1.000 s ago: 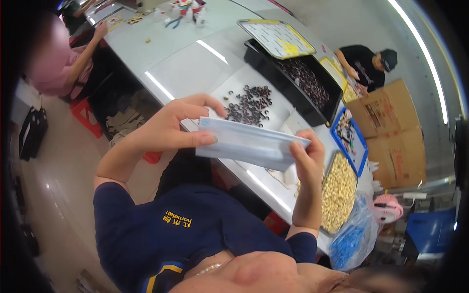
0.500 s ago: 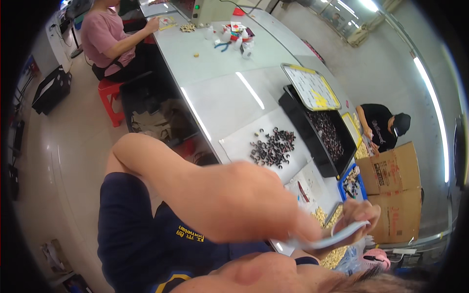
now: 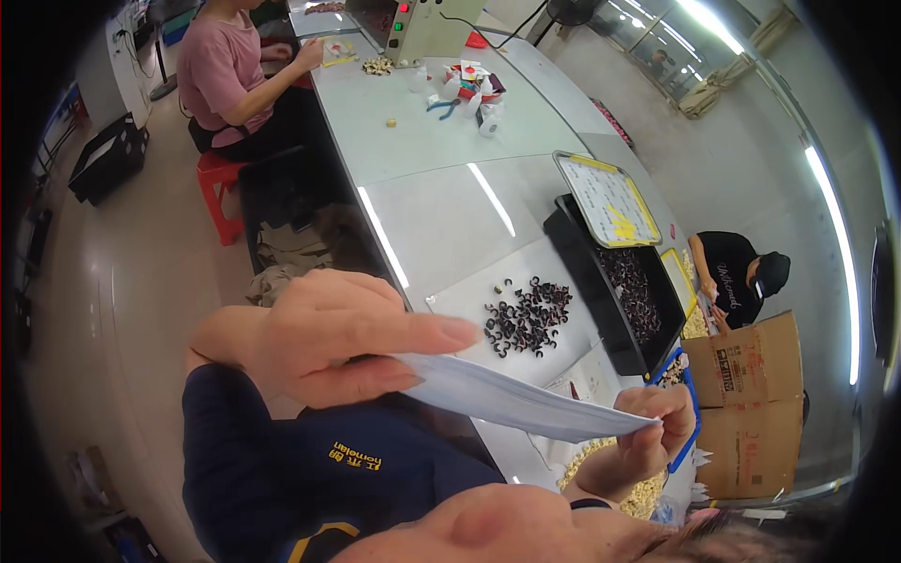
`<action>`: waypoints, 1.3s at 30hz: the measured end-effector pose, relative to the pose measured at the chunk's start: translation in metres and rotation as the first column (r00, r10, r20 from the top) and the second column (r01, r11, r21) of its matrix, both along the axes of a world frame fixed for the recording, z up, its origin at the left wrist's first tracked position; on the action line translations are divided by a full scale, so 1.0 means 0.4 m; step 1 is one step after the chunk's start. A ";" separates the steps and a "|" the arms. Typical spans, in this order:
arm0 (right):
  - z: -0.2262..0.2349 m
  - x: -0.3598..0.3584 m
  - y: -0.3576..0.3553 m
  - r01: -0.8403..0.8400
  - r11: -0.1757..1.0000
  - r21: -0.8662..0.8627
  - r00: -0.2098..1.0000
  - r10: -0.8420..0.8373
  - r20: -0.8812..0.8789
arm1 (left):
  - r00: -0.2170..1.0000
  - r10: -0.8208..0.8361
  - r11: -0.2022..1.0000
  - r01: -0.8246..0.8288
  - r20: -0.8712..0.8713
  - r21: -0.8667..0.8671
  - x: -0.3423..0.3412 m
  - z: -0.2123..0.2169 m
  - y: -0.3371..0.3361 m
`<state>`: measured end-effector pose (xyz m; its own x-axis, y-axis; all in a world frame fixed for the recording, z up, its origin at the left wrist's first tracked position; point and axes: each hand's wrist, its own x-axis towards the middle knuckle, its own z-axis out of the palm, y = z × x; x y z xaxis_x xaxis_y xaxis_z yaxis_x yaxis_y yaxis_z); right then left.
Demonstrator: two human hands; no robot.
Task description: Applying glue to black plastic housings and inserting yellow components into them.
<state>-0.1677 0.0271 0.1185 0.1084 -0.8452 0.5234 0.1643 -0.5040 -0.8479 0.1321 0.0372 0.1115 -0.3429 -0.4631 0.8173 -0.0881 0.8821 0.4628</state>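
Note:
A pale blue folded face mask (image 3: 526,402) stretches as a narrow strip between my two hands, above the table's near edge. My left hand (image 3: 328,340) is closed on its left end, pinching it between thumb and fingers. At its other end my right hand (image 3: 662,422) is closed on the tip with bent fingers. Beyond the mask, many small dark curved pieces (image 3: 530,317) lie scattered on a white sheet (image 3: 455,305). A long black bin (image 3: 587,291) beside them holds more such pieces.
A white tray with yellow edging (image 3: 610,202) rests across the bin. Cardboard boxes (image 3: 751,403) stand at right, and pale yellow pieces (image 3: 643,497) lie under my right hand. One person (image 3: 225,75) sits at far left; another (image 3: 737,272) works at right. Pliers (image 3: 443,108) lie farther back.
My left hand has moved left and away from the right hand, drawing the mask out between them. The right hand has shifted slightly left. The view has shifted a little.

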 end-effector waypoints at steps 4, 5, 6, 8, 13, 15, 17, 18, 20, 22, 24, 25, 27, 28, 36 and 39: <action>0.045 0.023 -0.040 -0.195 0.971 -0.140 0.980 0.199 0.013 | 0.999 0.005 0.997 -0.002 0.042 -0.071 0.006 0.031 0.028; 0.063 0.017 -0.045 -0.275 0.943 -0.186 0.960 0.279 -0.005 | 0.977 -0.199 0.967 0.182 -0.082 -0.178 0.006 0.034 0.025; 0.084 0.008 -0.084 -0.518 0.782 -0.348 0.852 0.508 -0.128 | 0.919 -0.384 0.889 0.341 -0.092 -0.307 0.015 0.040 0.021; 0.113 -0.015 -0.083 -0.659 0.666 -0.350 0.750 0.618 -0.236 | 0.891 -0.454 0.794 0.411 0.012 -0.447 0.024 0.040 0.014; 0.084 -0.052 -0.044 -0.627 0.737 -0.253 0.761 0.649 0.003 | 0.948 -0.187 0.982 0.182 -0.258 -0.045 0.012 0.006 0.040; 0.069 -0.077 -0.032 -0.639 0.740 -0.209 0.730 0.669 0.139 | 0.939 0.013 0.962 0.081 -0.342 0.260 0.003 -0.004 0.062; 0.040 -0.096 -0.014 -0.605 0.781 -0.154 0.753 0.624 0.208 | 0.983 -0.041 0.818 0.135 -0.177 0.559 0.010 -0.009 0.057; 0.025 -0.104 -0.006 -0.592 0.797 -0.118 0.754 0.600 0.266 | 0.987 -0.104 0.751 0.159 -0.123 0.640 0.005 -0.020 0.042; 0.005 -0.128 -0.001 -0.500 0.865 -0.044 0.824 0.491 0.283 | 0.974 -0.228 0.442 0.104 0.000 0.891 0.000 -0.046 0.015; -0.001 -0.156 -0.001 -0.565 0.824 0.046 0.778 0.513 0.363 | 0.949 -0.297 0.435 0.236 -0.108 0.869 -0.009 -0.075 -0.004; -0.004 -0.173 0.006 -0.637 0.768 0.064 0.688 0.530 0.496 | 0.775 -0.314 0.259 0.626 -0.549 0.736 -0.019 -0.096 -0.012; -0.004 -0.178 0.013 -0.742 0.670 0.033 0.535 0.562 0.631 | 0.723 -0.383 0.344 0.689 -0.575 0.637 -0.029 -0.103 -0.020; 0.000 -0.179 0.022 -0.756 0.653 -0.048 0.490 0.613 0.620 | 0.525 -0.433 0.266 0.851 -0.733 0.453 -0.042 -0.098 -0.021; 0.005 -0.177 0.027 -0.753 0.649 -0.105 0.477 0.648 0.594 | 0.487 -0.474 0.292 0.873 -0.734 0.391 -0.040 -0.085 -0.018; 0.039 -0.164 0.088 -0.840 0.414 -0.351 0.452 0.892 -0.029 | 0.406 -0.902 0.384 0.909 -0.145 0.161 -0.019 0.063 0.073; 0.060 -0.160 0.088 -0.926 0.285 -0.248 0.308 0.950 -0.056 | 0.553 -0.833 0.552 0.833 -0.009 0.021 -0.008 0.075 0.086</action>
